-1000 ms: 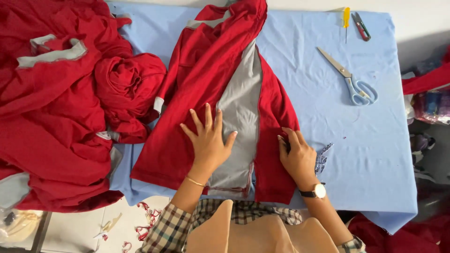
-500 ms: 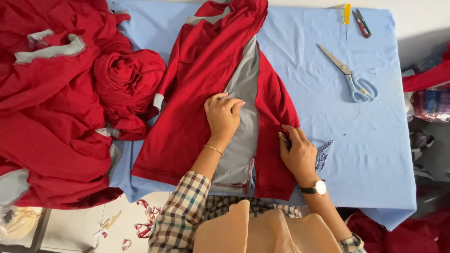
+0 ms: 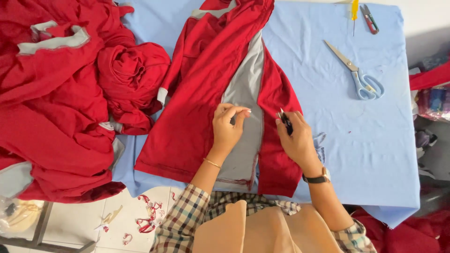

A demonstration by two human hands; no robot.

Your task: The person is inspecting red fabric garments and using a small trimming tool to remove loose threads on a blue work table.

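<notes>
The left hand (image 3: 228, 129) rested on the grey panel of a red and grey garment (image 3: 220, 93), its thumb and forefinger pinched narrowly together at the tips; whether they gripped a thread or a fold of cloth could not be told. The right hand (image 3: 295, 138) lay just beside it, across the panel's seam, on the red part of the same garment, closed around a small dark tool (image 3: 286, 122) whose tip pointed away from the wearer. The garment lay spread flat under both hands on a table (image 3: 375, 154) covered in light blue cloth, its hem nearest the person and its upper part reaching well beyond the hands. A thin bracelet (image 3: 212, 163) sat on the left wrist and a dark-strapped watch (image 3: 318, 178) on the right. Beyond the right hand, well apart from it, lay blue-handled scissors (image 3: 358, 72), and farther off at the table's far edge a small pair of thread snips (image 3: 369, 18) beside a yellow-handled tool (image 3: 355, 10). Out past the left hand, a heap of red garments (image 3: 61, 107) with grey trim covered that end of the table. Red fabric scraps (image 3: 147, 218) lay on the tiled floor below the left elbow.
</notes>
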